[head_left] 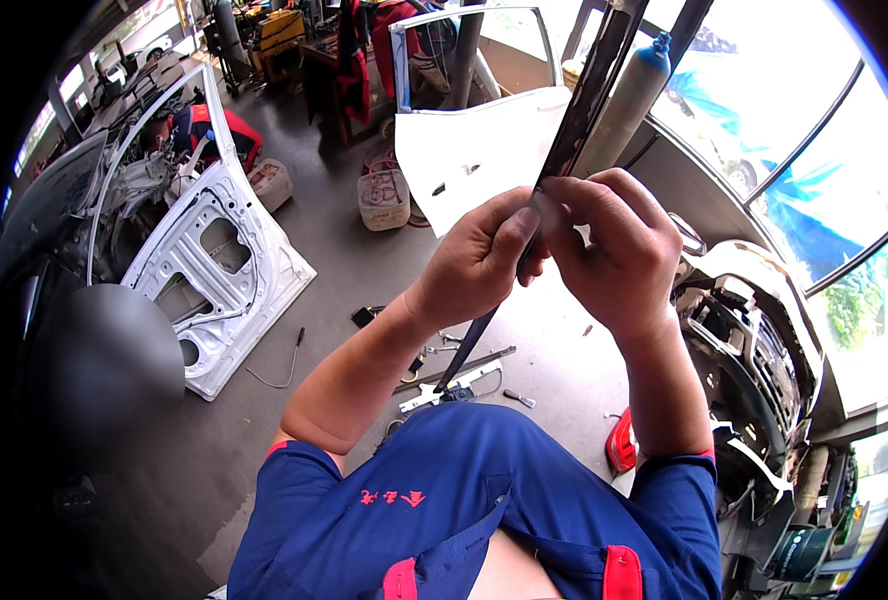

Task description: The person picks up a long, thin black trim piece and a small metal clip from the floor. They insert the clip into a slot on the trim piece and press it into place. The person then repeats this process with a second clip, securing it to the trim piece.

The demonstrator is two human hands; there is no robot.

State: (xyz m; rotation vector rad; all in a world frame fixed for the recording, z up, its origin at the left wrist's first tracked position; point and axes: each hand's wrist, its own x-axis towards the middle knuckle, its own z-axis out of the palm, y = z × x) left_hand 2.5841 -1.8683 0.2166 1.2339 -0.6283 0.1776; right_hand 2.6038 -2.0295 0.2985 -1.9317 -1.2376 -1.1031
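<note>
A long, narrow black strip, perhaps a door trim or seal, runs from the top of the view through both hands and down toward the floor. Around it my left hand is closed, thumb pressed along its side. My right hand pinches at the same stretch, thumb and forefinger together, slightly blurred. The two hands nearly touch, held up before my chest. Whether the right fingers also hold something small cannot be made out.
Beyond stands a white door panel; a silver-grey door shell is at left. Tools and a window regulator lie on the floor, near a red lamp. A bumper stands right, a gas cylinder behind. Someone bends by a car.
</note>
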